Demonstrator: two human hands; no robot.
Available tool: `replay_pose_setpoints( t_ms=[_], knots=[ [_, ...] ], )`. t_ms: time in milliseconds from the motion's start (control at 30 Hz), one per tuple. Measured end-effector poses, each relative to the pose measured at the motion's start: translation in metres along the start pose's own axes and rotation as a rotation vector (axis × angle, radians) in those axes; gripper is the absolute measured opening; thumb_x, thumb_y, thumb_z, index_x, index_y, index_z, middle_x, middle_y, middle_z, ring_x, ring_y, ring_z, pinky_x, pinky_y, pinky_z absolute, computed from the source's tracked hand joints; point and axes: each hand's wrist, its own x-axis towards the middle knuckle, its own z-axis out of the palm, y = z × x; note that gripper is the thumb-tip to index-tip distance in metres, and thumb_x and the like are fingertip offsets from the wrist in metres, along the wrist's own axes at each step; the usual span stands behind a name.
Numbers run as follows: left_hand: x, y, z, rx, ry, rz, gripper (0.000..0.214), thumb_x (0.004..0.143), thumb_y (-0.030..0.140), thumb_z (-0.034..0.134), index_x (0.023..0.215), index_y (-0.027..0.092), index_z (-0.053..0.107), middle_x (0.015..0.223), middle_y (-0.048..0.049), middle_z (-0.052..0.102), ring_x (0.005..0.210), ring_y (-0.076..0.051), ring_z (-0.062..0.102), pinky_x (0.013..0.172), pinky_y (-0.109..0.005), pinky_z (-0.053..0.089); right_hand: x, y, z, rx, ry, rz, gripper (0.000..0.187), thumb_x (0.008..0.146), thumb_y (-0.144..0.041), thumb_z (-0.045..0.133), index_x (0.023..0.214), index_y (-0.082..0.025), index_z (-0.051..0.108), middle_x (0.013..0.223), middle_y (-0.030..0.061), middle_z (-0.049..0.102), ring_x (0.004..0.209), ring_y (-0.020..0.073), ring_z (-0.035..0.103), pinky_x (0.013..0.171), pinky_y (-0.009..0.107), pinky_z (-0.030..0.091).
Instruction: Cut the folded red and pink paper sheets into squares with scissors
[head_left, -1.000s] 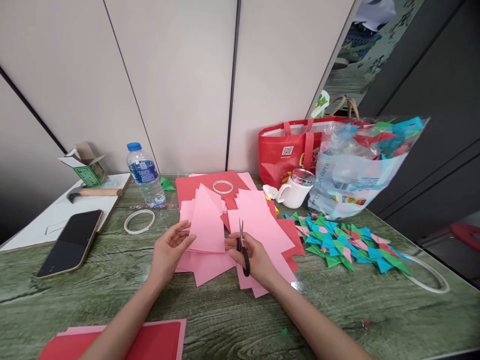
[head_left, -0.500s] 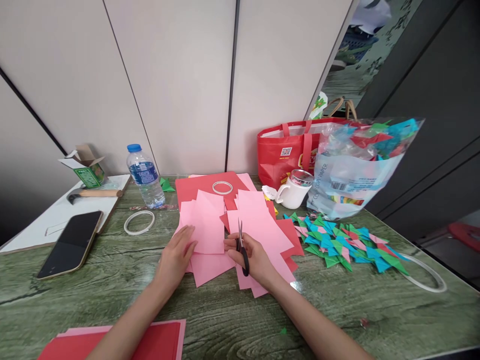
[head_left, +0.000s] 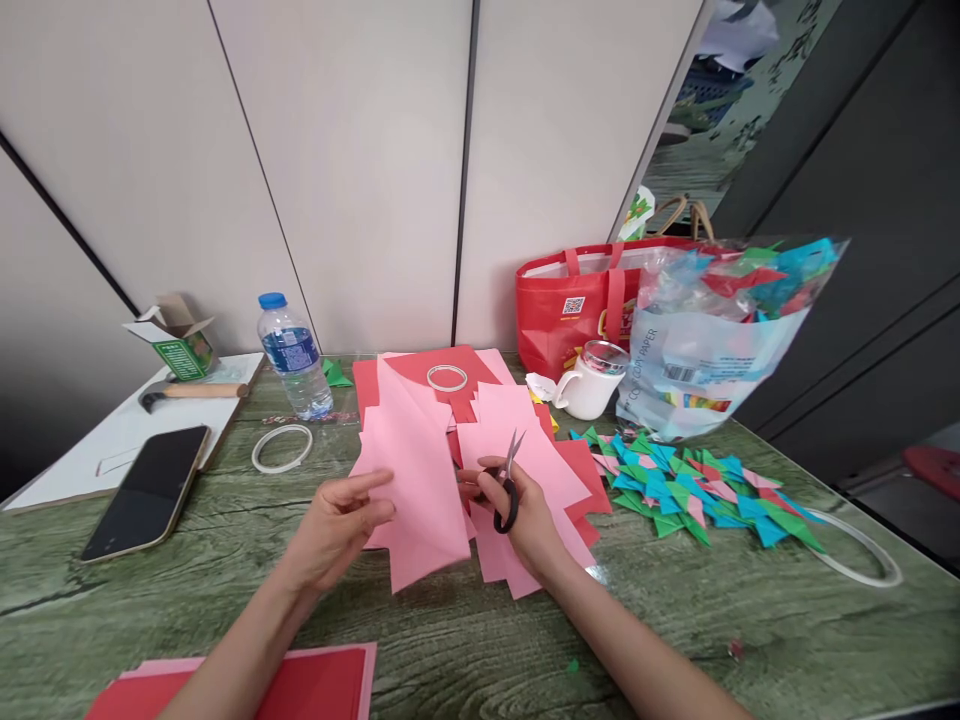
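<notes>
My left hand (head_left: 337,520) pinches a large pink sheet of paper (head_left: 420,470) and holds it lifted and tilted above the pile of pink and red sheets (head_left: 540,450). My right hand (head_left: 517,505) grips small black-handled scissors (head_left: 508,485), blades slightly apart and pointing up and away, just right of the lifted sheet. A white tape ring (head_left: 447,377) lies on the red sheets behind.
A phone (head_left: 146,490), a tape ring (head_left: 281,447), a water bottle (head_left: 289,355) and a small green box (head_left: 176,335) sit left. A white mug (head_left: 589,380), a red bag (head_left: 577,300), a plastic bag of paper (head_left: 712,330) and folded coloured pieces (head_left: 690,485) sit right. Red sheets (head_left: 300,685) lie near me.
My left hand has picked a pink sheet up from the pile and tilted it. My right hand has turned the scissors so the blades lean right and open slightly.
</notes>
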Motion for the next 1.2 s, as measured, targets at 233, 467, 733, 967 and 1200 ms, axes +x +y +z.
replay_pose_setpoints(
  t_ms=[233, 467, 733, 967, 1200],
  knots=[
    [-0.011, 0.001, 0.011, -0.244, -0.078, -0.187, 0.024, 0.033, 0.016, 0.084, 0.050, 0.025, 0.069, 0.056, 0.0024, 0.070, 0.050, -0.013, 0.060, 0.049, -0.025, 0.048, -0.010, -0.002, 0.008, 0.076, -0.183, 0.132, 0.035, 0.066, -0.052, 0.062, 0.085, -0.023, 0.062, 0.069, 0.0006, 0.066, 0.070, 0.0200, 0.062, 0.065, 0.033, 0.050],
    [-0.012, -0.010, 0.017, -0.251, -0.136, -0.265, 0.018, 0.043, 0.021, 0.082, 0.057, 0.022, 0.071, 0.062, 0.0000, 0.071, 0.061, -0.016, 0.063, 0.062, -0.029, 0.050, -0.012, -0.006, 0.007, 0.131, -0.174, 0.209, 0.037, 0.059, -0.046, 0.069, 0.087, -0.022, 0.065, 0.080, 0.0043, 0.069, 0.072, 0.0239, 0.062, 0.064, 0.035, 0.049],
    [-0.011, 0.000, 0.017, -0.210, -0.270, -0.270, 0.052, 0.057, 0.017, 0.076, 0.107, 0.021, 0.061, 0.071, -0.0022, 0.070, 0.063, -0.016, 0.063, 0.061, -0.027, 0.049, -0.001, -0.006, 0.000, 0.008, 0.186, -0.001, 0.026, 0.060, -0.035, 0.071, 0.076, -0.019, 0.057, 0.053, -0.0053, 0.049, 0.045, 0.0091, 0.041, 0.043, 0.021, 0.032],
    [0.000, 0.005, 0.002, 0.043, -0.140, -0.279, 0.028, 0.062, 0.039, 0.071, 0.068, 0.012, 0.067, 0.058, -0.0029, 0.066, 0.047, -0.011, 0.054, 0.042, -0.019, 0.040, 0.008, -0.007, -0.015, -0.159, 0.412, -0.193, 0.033, 0.059, -0.034, 0.073, 0.081, -0.019, 0.055, 0.060, -0.0050, 0.048, 0.049, 0.0081, 0.041, 0.043, 0.020, 0.030],
    [0.012, 0.010, -0.007, 0.041, -0.111, -0.303, 0.022, 0.064, 0.031, 0.071, 0.073, 0.011, 0.070, 0.066, -0.0067, 0.071, 0.058, -0.016, 0.063, 0.055, -0.026, 0.049, 0.011, -0.013, -0.023, -0.251, 0.418, -0.290, 0.034, 0.060, -0.031, 0.073, 0.088, -0.019, 0.056, 0.068, -0.0017, 0.056, 0.056, 0.0109, 0.050, 0.048, 0.022, 0.038]
  ],
)
